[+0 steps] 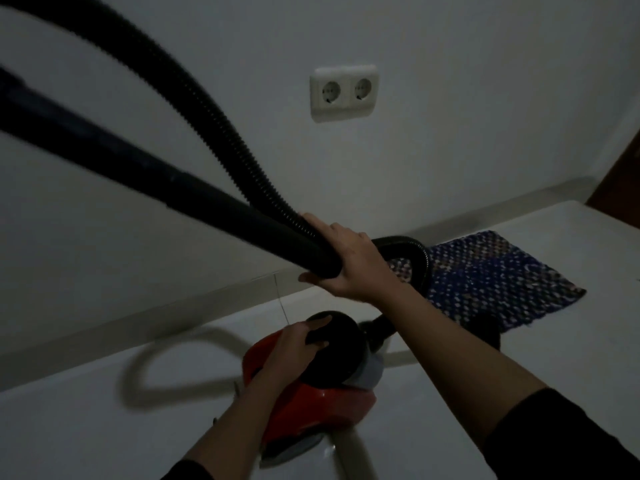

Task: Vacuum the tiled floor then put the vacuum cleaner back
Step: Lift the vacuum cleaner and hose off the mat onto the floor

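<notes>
Red canister vacuum (pixel 311 403) gripped by left hand (pixel 294 351); hose and wand (pixel 214 209) clasped by right hand (pixel 349 265); apparently being carried back; set-down required.

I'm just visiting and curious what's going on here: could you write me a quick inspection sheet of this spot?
Surface: pale tiled floor, dim light.
Job's things: red vacuum cleaner on the floor; black hose and black tube raised.
Clutter: blue patterned mat by the wall.
Grippers: left hand on the vacuum's black top; right hand grips hose and tube together.
Cables: nothing seen plugged in.
Surroundings: white wall, empty double socket.
</notes>
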`<state>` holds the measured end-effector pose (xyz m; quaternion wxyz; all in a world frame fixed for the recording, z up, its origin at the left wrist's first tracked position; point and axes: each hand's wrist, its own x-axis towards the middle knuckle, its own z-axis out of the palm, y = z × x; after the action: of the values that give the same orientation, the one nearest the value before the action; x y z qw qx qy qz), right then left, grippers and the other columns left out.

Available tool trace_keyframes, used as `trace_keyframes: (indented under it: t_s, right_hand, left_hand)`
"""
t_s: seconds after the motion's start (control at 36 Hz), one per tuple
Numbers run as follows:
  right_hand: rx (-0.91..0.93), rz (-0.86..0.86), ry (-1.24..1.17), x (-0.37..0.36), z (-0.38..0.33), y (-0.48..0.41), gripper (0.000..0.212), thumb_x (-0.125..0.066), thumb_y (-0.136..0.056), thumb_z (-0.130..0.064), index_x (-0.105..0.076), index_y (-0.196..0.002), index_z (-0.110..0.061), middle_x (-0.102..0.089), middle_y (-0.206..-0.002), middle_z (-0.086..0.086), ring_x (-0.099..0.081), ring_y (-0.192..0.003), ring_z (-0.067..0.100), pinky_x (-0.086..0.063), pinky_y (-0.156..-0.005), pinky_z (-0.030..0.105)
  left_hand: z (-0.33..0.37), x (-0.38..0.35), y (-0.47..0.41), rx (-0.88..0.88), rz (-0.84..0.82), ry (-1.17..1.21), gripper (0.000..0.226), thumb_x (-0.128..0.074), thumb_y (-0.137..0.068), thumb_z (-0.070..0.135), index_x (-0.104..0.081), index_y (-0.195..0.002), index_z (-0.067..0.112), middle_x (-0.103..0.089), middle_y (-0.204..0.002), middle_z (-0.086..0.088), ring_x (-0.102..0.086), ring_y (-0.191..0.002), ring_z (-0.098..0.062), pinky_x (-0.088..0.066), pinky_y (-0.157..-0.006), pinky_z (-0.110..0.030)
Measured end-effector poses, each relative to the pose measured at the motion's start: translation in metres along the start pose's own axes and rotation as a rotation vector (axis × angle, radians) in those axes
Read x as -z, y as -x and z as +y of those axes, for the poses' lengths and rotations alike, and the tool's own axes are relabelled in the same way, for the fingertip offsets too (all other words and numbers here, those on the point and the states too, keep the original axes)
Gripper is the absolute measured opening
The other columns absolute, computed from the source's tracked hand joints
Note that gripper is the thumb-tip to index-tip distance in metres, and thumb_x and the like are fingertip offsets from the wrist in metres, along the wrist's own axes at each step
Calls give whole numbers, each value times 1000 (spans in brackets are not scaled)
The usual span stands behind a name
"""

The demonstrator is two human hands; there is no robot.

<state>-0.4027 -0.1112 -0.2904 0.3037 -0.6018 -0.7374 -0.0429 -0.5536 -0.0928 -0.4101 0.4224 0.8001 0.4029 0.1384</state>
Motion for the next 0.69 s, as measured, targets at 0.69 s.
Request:
trace_keyframes:
  t_s: [0.69]
  right_hand:
    - [-44, 68, 45, -48, -6, -5, 88, -52, -72, -66, -30, -148, -27, -62, -106, 2, -60, -95, 22, -40, -85, 37]
  left_hand:
    - [-85, -24, 54, 390, 509, 347, 49, -41, -97, 39, -38, -143, 19, -36, -149, -4, -38, -134, -21, -34, -112, -41]
